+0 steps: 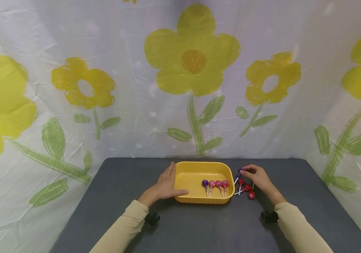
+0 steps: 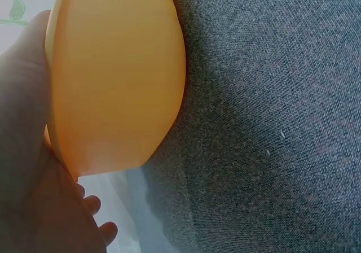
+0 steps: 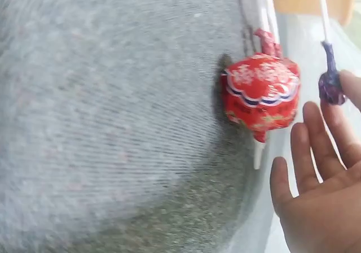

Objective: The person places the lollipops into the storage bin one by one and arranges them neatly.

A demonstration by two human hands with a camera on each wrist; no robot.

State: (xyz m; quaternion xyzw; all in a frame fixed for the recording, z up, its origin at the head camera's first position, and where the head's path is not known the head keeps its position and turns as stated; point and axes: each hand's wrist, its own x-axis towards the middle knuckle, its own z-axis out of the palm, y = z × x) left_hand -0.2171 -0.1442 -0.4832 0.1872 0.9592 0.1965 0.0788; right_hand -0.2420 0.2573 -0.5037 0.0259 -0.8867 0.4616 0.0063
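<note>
Both hands are at the tray: the left hand (image 1: 162, 187) lies spread at its left end, fingers straight along the outside and thumb laid over the near-left rim, while the right hand (image 1: 258, 178), off the right end, pinches a purple lollipop (image 3: 330, 89) between thumb and forefinger. In the right wrist view, the other fingers of that hand are extended, and the white stick points away from the pinch; in the head view it slants down toward the tabletop, just beside the tray. Yellow and oblong with rounded corners, the plastic tray (image 1: 186, 200) sits on a dark gray tabletop (image 1: 205, 228). Four lollipops stand in a row in its right half, sticks toward the near side: a second purple lollipop (image 1: 205, 183) leftmost, then three pink lollipops (image 1: 212, 184). Between the tray and the right hand lie three red lollipops (image 1: 251, 195), their sticks crossing at different angles; close up, a red wrapper shows white print and a dark blue and white scalloped band. Light beige sleeves (image 1: 121, 228) cover the forearms, with a small black device (image 1: 152, 219) at each wrist. Behind the table hangs a whitish curtain (image 1: 129, 70) printed with large yellow flowers (image 1: 193, 61).
</note>
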